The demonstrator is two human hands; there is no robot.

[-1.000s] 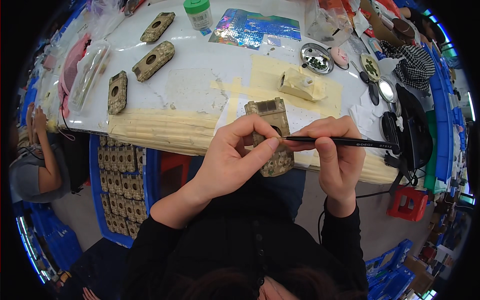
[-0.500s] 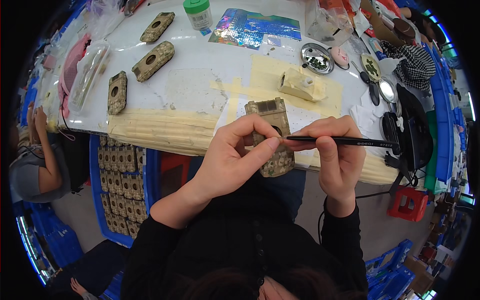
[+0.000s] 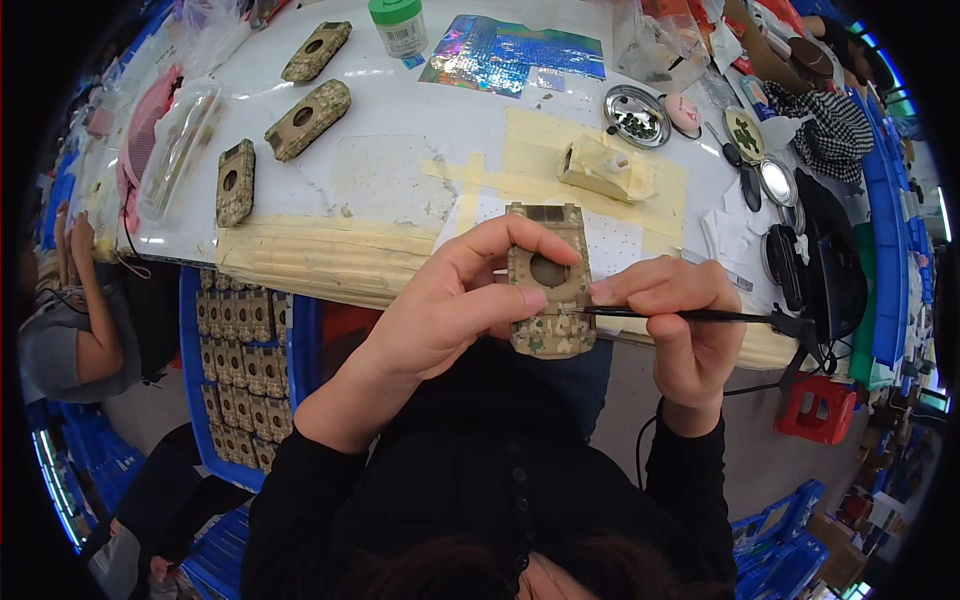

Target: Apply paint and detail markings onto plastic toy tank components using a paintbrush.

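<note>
My left hand (image 3: pixel 440 310) is closed around a camouflage-painted toy tank hull (image 3: pixel 553 338), thumb and forefinger across its face on either side of a round hole. The hull hangs just off the table's front edge. Between the fingers of my right hand (image 3: pixel 695 325) is a thin black-handled brush (image 3: pixel 625 313). It lies nearly level, and its tip points left at the hull below the hole, seemingly touching it. Left of my hands, three similar tank hulls (image 3: pixel 306 120) lie on the table.
A taped cream block (image 3: pixel 607 168) sits beyond the hull. A metal dish (image 3: pixel 636 116) holds small green pieces; a green-lidded jar (image 3: pixel 397 28) and shiny foil sheet (image 3: pixel 512 55) lie farther back. A blue crate (image 3: pixel 200 430) of hulls stands below left. A co-worker's arm (image 3: pixel 98 335) shows at left.
The brush tip has moved from my left fingertips down onto the hull, below its hole. My left forefinger and thumb have spread apart, and the hull has shifted slightly right.
</note>
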